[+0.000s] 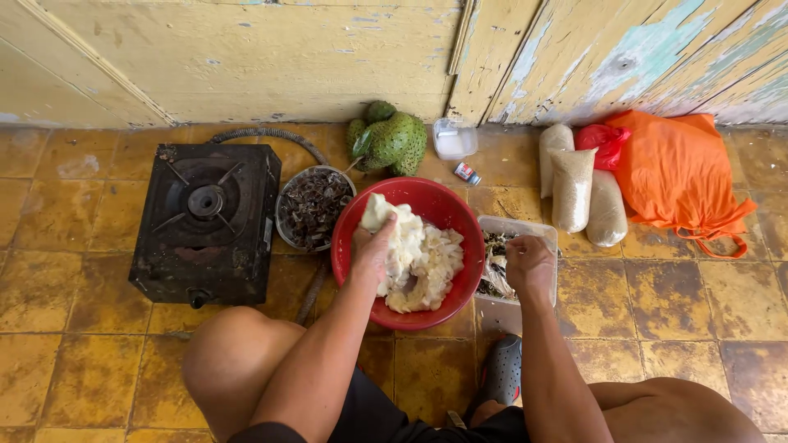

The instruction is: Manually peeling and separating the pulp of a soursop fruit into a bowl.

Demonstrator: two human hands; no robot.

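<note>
On a worn yellow tiled floor [82,361], a black single-burner gas stove [205,221] sits beside a round red plastic basin [447,209], where the left hand [373,250] grips white fruit pulp [419,258]. The right hand [529,264], fingers curled, holds scraps over a clear plastic tub [525,228].

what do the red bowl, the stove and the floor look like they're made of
The red bowl looks like plastic: uniform colour, soft sheen, thin rim. The stove looks like dark painted metal, worn and grimy, with a round burner. The floor seems glazed ceramic tile, yellow-brown and stained, with grout lines.
</note>
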